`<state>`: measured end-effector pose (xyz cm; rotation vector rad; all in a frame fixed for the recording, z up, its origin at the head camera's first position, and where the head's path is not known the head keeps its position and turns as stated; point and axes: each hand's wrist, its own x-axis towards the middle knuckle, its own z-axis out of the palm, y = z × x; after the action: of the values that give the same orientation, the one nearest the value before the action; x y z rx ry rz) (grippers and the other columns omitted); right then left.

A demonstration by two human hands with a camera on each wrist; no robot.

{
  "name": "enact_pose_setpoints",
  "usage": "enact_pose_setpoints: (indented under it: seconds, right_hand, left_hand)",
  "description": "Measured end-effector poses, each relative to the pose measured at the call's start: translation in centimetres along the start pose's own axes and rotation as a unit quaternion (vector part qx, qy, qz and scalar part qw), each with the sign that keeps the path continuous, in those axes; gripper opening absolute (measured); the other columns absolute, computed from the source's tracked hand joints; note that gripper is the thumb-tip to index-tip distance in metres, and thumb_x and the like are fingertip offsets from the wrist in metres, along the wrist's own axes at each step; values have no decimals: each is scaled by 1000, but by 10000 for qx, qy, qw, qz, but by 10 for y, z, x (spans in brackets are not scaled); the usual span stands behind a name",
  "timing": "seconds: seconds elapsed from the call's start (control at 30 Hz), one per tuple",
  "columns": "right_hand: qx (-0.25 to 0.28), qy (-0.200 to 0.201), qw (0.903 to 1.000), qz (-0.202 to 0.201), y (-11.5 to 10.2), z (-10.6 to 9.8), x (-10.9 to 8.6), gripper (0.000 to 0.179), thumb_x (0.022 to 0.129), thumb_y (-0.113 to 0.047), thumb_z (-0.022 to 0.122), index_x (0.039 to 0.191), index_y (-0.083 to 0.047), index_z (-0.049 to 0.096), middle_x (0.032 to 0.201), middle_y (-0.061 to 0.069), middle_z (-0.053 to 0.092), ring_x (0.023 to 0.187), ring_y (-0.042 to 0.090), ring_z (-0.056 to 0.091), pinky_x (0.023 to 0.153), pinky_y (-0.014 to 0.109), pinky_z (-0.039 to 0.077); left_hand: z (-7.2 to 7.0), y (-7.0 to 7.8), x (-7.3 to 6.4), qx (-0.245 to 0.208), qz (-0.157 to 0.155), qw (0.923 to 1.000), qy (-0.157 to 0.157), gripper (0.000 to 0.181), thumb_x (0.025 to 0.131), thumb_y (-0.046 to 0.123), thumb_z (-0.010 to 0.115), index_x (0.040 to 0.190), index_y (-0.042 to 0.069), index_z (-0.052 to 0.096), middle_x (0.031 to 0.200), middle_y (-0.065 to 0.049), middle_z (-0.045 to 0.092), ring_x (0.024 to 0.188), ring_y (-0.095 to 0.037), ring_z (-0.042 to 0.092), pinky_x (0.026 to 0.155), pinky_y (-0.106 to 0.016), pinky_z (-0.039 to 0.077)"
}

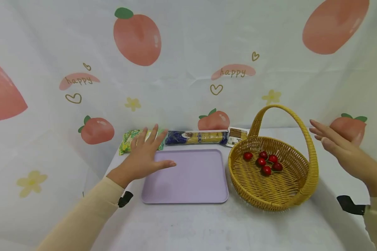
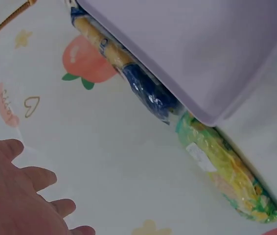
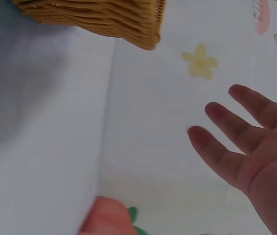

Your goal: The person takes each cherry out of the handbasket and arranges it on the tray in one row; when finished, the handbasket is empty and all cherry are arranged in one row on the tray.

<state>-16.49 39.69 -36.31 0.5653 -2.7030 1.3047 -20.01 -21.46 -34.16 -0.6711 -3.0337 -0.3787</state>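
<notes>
My left hand (image 1: 143,158), fingers spread and holding nothing, hovers over the left edge of a pale purple tray (image 1: 188,177). It partly hides a green and yellow packet (image 1: 127,139) behind the tray. To the right of the wicker basket (image 1: 264,190), my right hand (image 1: 344,148) is raised with straight fingers and nothing in it. Several red cherries (image 1: 266,170), some with green stems, lie inside the basket, whose tall handle (image 1: 312,160) arches over it. In the right wrist view the fingers (image 3: 217,152) are spread apart from the basket's wall (image 3: 104,17).
Behind the tray lies a long blue and gold packet (image 1: 196,137). Beside it, close to the basket, is a small white and brown packet (image 1: 236,136). A white cloth printed with peaches (image 1: 138,40) hangs at the back of the white table (image 1: 188,228).
</notes>
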Motion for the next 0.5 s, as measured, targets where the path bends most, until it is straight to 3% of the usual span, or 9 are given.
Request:
enact_pose_setpoints:
  seconds: [0.03, 0.13, 0.27, 0.4, 0.5]
  right_hand:
    - [218, 11, 9997, -88, 6, 1, -2, 56, 122, -21, 29, 176, -28, 22, 168, -5, 38, 148, 6, 35, 107, 12, 28]
    - [1275, -31, 9915, -249, 21, 6, -6, 54, 122, -27, 23, 176, -17, 25, 163, -10, 47, 142, 5, 44, 100, 17, 43]
    - [2603, -262, 9640, -482, 42, 16, -12, 61, 121, -37, 14, 174, -6, 20, 165, 2, 50, 143, 16, 50, 100, 24, 46]
    - [3030, -487, 9506, -460, 59, 28, -23, 65, 119, -41, 7, 175, -6, 12, 168, 5, 46, 148, 17, 45, 104, 25, 43]
    - [3088, -658, 9489, 6, 66, 35, -29, 61, 119, -37, 11, 177, -15, 11, 169, -3, 44, 150, 9, 41, 102, 21, 40]
  left_hand:
    - [2, 1, 1, -71, 45, 10000, 27, 116, 92, 81, 66, 178, 26, 10, 181, -11, -5, 162, -46, -12, 118, -79, -4]
    - [7, 5, 5, -369, 215, 9990, 125, 115, 93, 78, 69, 178, 26, 11, 181, -9, -3, 163, -45, -10, 118, -79, -6]
    - [13, 12, 10, -859, 430, 9950, 270, 113, 93, 76, 71, 177, 25, 16, 181, -7, 1, 163, -44, -4, 118, -81, -1]
    - [19, 22, 15, -1428, 608, 9874, 323, 113, 93, 83, 63, 177, 24, 17, 182, -4, 4, 164, -42, 1, 118, -81, 7]
    - [24, 30, 20, -1814, 841, 9790, 405, 116, 92, 92, 50, 177, 21, 18, 181, -3, 9, 164, -40, 6, 120, -77, 9]
